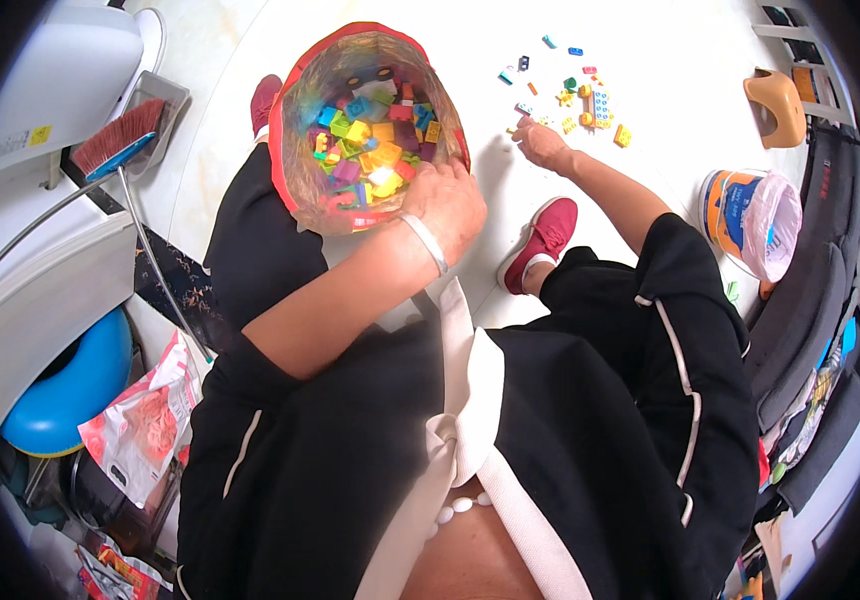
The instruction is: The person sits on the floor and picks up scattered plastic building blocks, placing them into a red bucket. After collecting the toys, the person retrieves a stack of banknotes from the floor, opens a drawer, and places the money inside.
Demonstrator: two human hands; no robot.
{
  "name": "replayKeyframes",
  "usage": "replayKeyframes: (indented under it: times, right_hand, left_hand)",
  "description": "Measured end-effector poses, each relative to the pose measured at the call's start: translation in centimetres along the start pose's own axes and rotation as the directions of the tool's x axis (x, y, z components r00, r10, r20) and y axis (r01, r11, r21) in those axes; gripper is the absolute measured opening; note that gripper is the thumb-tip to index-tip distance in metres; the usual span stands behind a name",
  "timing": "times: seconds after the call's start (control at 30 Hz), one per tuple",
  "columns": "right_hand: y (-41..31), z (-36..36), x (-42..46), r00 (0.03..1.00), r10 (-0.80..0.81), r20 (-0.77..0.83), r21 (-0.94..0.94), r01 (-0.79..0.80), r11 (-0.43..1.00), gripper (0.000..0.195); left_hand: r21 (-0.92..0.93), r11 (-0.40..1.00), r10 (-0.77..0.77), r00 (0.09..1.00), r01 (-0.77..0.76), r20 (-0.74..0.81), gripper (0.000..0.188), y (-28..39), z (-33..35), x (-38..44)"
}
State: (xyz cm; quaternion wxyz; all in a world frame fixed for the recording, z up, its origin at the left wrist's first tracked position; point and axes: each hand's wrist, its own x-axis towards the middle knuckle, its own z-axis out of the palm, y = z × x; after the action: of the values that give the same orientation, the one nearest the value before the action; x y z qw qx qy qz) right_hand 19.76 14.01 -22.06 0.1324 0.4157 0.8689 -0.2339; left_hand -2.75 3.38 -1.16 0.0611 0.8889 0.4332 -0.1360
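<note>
My left hand, with a silver bangle at its wrist, grips the near right rim of an open bag with a red edge. Inside the bag lies a heap of colourful plastic building bricks. My right hand reaches down to the floor right of the bag, its fingertips beside a small yellowish piece; whether they hold it is unclear. Just beyond the fingers is a pale brick with blue studs. A wheeled yellow brick base with blue-marked studs stands further right, among several scattered bricks.
An orange plastic stool and a lined bucket stand at the right, beside a dark grey sofa-like seat. At the left are a broom, a dustpan and a blue inflatable ring. My red shoe is near my right hand.
</note>
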Motion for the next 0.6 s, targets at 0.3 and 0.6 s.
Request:
replayKeyframes:
  times: [0.3,0.6]
  right_hand:
    - [-0.3,1.3,2.4,0.957,0.19,0.218,-0.05,-0.183,0.982,0.026]
    - [1.3,1.0,4.0,0.999,-0.052,0.012,-0.262,0.053,0.964,0.015]
  left_hand:
    - [-0.028,0.999,-0.026,0.997,0.029,0.074,0.041,0.2,-0.5,0.1]
    - [-0.045,0.999,-0.013,1.0,0.013,0.008,0.035,0.3,-0.2,0.2]
